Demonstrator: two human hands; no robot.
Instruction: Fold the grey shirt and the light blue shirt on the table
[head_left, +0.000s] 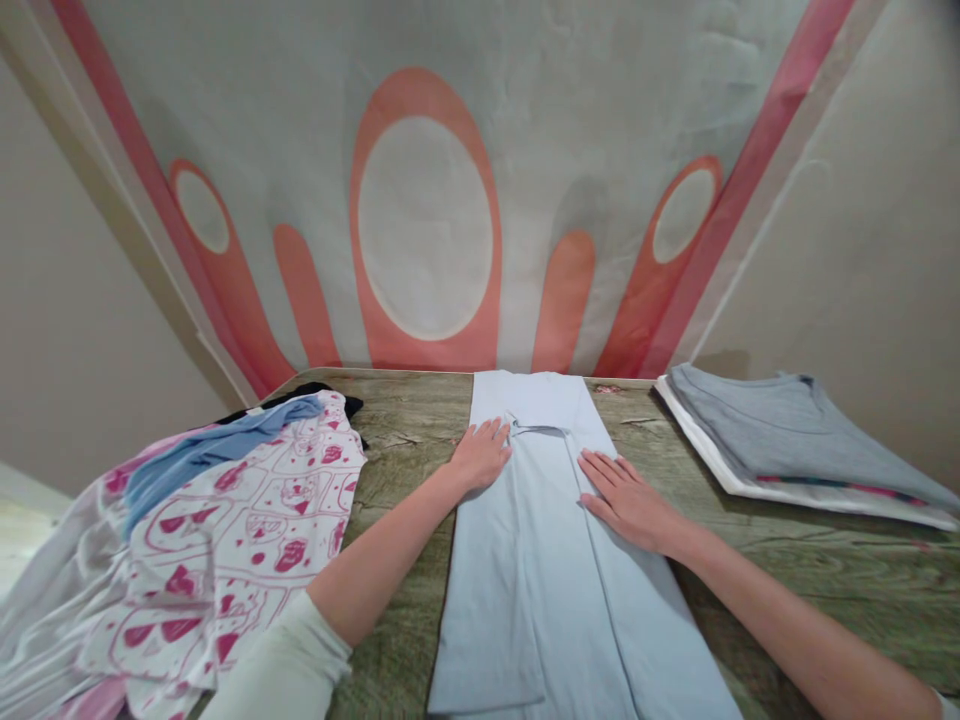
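Observation:
A light blue garment [559, 590] lies lengthwise on the wood-grain table, its sides folded inward into a long strip. Its far end reaches the table's back edge. My left hand [481, 456] rests flat on the upper left part of the cloth, fingers stretched out near a small gap in the fold. On the right side of the same garment, my right hand [622, 498] lies flat with its fingers extended. Neither hand grips the fabric.
To the left is a loose heap of clothes, with a white and pink printed garment [277, 530] and a blue cloth [217, 455]. A stack of folded clothes, a grey shirt [787, 425] on top, sits at the right. Behind the table [405, 480] stands a printed wall panel [532, 130].

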